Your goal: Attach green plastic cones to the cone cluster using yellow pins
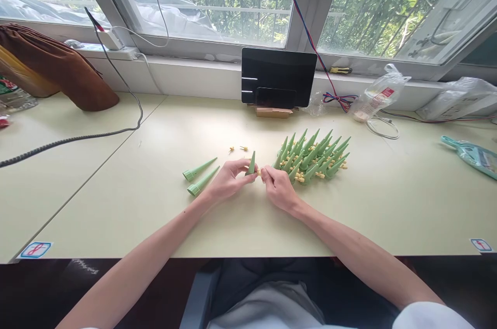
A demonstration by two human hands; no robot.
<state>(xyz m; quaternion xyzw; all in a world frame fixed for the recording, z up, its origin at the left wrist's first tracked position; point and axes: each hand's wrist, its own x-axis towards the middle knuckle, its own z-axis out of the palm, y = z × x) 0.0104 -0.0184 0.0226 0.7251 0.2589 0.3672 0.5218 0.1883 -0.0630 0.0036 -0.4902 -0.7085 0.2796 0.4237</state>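
My left hand (232, 180) is closed around a green plastic cone-shaped spike (252, 164), its tip pointing up. Fingers of my right hand (280, 186) pinch a small yellow valve-like piece (259, 172) at the side of that spike; the fingertips hide most of it. Left of my hands lie two loose green spikes (200, 169) with ribbed collars. Just beyond my left hand are two small yellow pieces (244, 148). A cluster of green spikes with yellow pieces on them (312, 155) stands in rows beyond my right hand.
A black tablet (278, 77) leans on a stand at the back. Along the sill lie cables (341, 98), a plastic bag (382, 93) and a yellow cutter (340, 70). A brown bag (58, 67) rests at left, a teal-handled item (471, 155) at right.
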